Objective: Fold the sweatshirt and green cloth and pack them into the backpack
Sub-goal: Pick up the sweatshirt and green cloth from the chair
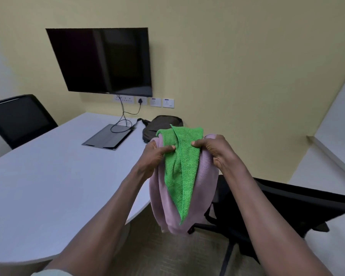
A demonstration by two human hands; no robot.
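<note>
left hand (154, 155) + right hand (215, 150): both grip the bundle, thumbs pinching green cloth (180, 166) onto pink sweatshirt (202, 182) | bundle: held in air past the white surface (48, 176) edge, cloth on top, hanging down | backpack (161, 124): dark, on surface's far end, behind bundle | office chair (287, 206): right

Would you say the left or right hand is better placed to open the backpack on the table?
Probably the left hand: the backpack lies beyond it on the table, while the right hand could keep holding both cloths.
</note>
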